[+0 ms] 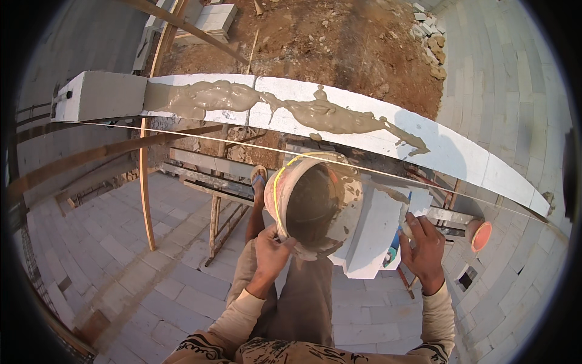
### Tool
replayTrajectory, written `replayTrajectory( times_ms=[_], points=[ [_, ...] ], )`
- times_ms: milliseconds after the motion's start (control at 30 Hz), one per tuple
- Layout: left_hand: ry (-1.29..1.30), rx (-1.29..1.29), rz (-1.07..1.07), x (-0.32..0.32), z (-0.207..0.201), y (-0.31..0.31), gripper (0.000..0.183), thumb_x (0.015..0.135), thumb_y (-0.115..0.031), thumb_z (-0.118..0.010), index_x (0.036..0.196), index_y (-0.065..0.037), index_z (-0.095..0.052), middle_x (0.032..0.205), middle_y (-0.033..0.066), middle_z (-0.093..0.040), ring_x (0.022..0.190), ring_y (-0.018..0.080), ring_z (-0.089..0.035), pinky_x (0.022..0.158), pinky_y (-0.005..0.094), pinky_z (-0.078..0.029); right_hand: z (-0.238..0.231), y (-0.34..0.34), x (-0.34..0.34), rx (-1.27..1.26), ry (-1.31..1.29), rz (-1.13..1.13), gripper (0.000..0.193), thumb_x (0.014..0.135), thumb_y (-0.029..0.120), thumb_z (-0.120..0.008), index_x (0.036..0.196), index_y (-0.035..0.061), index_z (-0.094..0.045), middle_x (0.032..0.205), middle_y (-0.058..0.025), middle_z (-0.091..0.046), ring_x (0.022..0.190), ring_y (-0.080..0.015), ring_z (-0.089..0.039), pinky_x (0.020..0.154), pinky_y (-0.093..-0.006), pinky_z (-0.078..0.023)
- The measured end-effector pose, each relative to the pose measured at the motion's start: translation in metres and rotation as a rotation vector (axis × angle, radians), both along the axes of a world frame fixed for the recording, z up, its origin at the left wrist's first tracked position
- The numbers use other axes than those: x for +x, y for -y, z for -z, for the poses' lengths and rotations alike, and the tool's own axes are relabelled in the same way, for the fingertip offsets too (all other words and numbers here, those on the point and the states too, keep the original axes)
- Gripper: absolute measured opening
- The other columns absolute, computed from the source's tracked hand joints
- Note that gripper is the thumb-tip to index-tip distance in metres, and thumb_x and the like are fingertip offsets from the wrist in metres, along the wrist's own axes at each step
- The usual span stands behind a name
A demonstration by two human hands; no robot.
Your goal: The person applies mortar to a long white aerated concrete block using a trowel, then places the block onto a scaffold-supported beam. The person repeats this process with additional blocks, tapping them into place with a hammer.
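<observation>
My left hand is closed on the near left rim of a mortar bucket, beside its yellow handle. The bucket is tilted, with grey wet mortar inside and smears along its rim. To the right, my right hand is closed round a mortar-smeared trowel, its handle mostly hidden by my fingers. This hand is over the right side of some white blocks. A blue-green item shows partly beside it. Ahead, wet mortar lies unevenly along the top of a white block wall.
One block stands on the wall's left end. A taut string runs along the wall's near side. Scaffold planks and wooden poles are at the left. An orange-rimmed bucket sits at right. Bare soil lies beyond the wall.
</observation>
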State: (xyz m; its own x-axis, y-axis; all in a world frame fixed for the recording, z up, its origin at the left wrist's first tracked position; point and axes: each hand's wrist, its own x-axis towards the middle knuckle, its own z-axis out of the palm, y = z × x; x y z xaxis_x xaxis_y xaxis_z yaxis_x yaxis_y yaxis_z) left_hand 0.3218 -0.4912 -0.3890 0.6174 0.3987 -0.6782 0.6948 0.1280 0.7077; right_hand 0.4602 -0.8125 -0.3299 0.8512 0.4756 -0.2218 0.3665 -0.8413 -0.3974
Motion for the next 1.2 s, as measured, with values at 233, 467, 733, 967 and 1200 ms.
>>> replayTrajectory(
  times_ms=[233, 467, 733, 967, 1200],
  points=[
    [0.065, 0.079, 0.162, 0.011, -0.010, 0.004, 0.028, 0.078, -0.001, -0.071, 0.106, 0.002, -0.076, 0.077, 0.0053, -0.076, 0.069, 0.0054, -0.065, 0.066, 0.0274, -0.054, 0.110, -0.055, -0.076, -0.239, -0.390, -0.278, 0.046, 0.087, 0.023, -0.071, 0.130, 0.0081, -0.063, 0.103, -0.0127, -0.066, 0.086, -0.0314, -0.073, 0.072, -0.0453, -0.061],
    [-0.073, 0.052, 0.187, 0.011, -0.012, 0.012, 0.026, 0.077, -0.003, -0.071, 0.103, 0.000, -0.075, 0.075, 0.0038, -0.071, 0.068, 0.0070, -0.062, 0.067, 0.0280, -0.052, 0.102, -0.048, -0.081, 0.137, -0.869, -0.140, 0.039, 0.091, 0.025, -0.072, 0.123, 0.0023, -0.069, 0.096, -0.0204, -0.074, 0.089, -0.0371, -0.074, 0.077, -0.0469, -0.058],
    [-0.063, 0.054, 0.150, -0.001, -0.012, 0.013, 0.026, 0.078, 0.001, -0.069, 0.103, 0.004, -0.075, 0.086, 0.0061, -0.077, 0.079, 0.0083, -0.068, 0.075, 0.0283, -0.055, 0.068, -0.017, -0.083, 0.394, -1.346, 0.226, 0.038, 0.093, 0.020, -0.078, 0.123, -0.0014, -0.070, 0.085, -0.0164, -0.070, 0.074, -0.0251, -0.067, 0.072, -0.0355, -0.053],
    [-0.045, -0.142, -0.035, -0.014, -0.001, 0.013, 0.022, 0.082, 0.006, -0.068, 0.103, 0.006, -0.074, 0.093, 0.0051, -0.077, 0.084, 0.0088, -0.068, 0.078, 0.0272, -0.056, 0.000, 0.033, -0.025, 0.456, -0.906, 0.150, 0.040, 0.085, 0.013, -0.085, 0.118, -0.0037, -0.070, 0.089, -0.0161, -0.073, 0.075, -0.0240, -0.069, 0.071, -0.0352, -0.054],
    [0.013, -0.154, -0.040, -0.021, 0.006, 0.011, 0.023, 0.081, 0.006, -0.068, 0.103, 0.006, -0.074, 0.093, 0.0041, -0.076, 0.084, 0.0089, -0.067, 0.078, 0.0268, -0.055, -0.063, 0.088, 0.049, 0.152, -0.130, 0.109, 0.048, 0.079, 0.011, -0.085, 0.124, -0.0012, -0.072, 0.099, -0.0208, -0.074, 0.086, -0.0315, -0.072, 0.077, -0.0391, -0.055]
  ],
)
